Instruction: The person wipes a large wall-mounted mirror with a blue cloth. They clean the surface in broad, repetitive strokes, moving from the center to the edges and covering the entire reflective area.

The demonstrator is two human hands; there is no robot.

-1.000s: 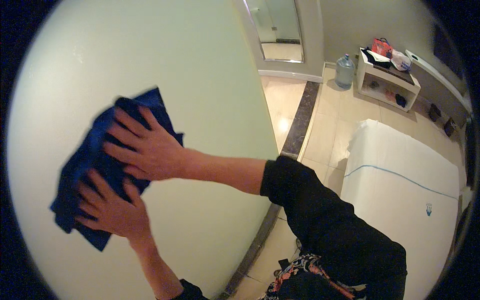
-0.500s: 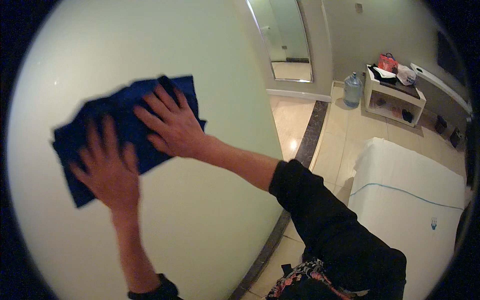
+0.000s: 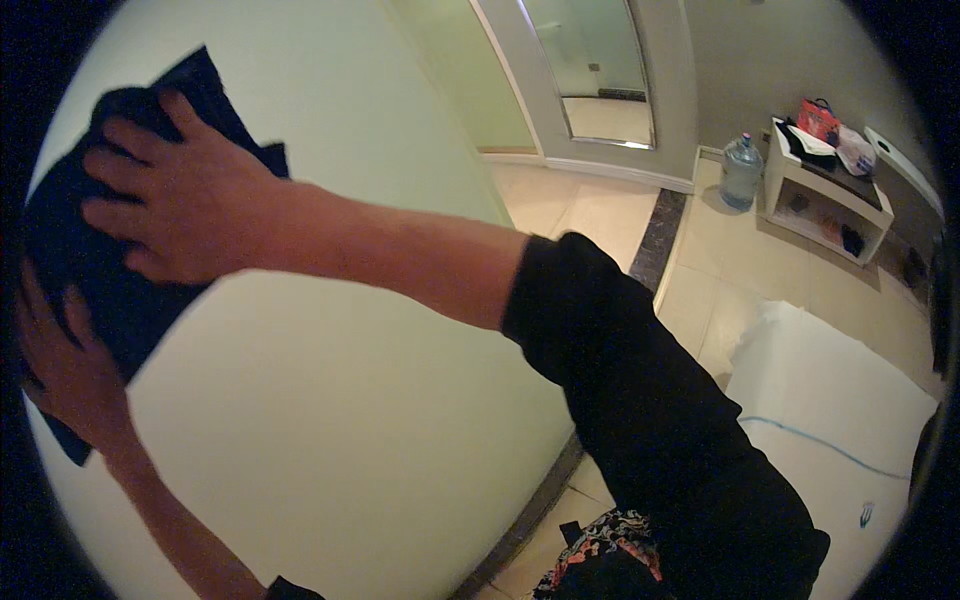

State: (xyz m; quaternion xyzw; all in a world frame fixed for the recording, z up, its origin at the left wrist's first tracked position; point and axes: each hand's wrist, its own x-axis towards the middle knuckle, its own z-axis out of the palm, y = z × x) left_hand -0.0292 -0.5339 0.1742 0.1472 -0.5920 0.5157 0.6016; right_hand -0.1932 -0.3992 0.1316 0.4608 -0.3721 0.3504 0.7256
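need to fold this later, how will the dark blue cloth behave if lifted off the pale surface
The dark blue cloth would probably hang floppy, as its outline is uneven. It looks thin, so it is likely light for its size. The top corner may droop, since the right hand doesn't cover it.

Okay so I counted two hands (image 3: 200, 210) (image 3: 75, 385), one dark blue cloth (image 3: 155, 315), one water jug (image 3: 741, 178), one wall mirror (image 3: 603, 72), one bed (image 3: 835, 400), one red bag (image 3: 819, 122) and one white bag (image 3: 856, 152).
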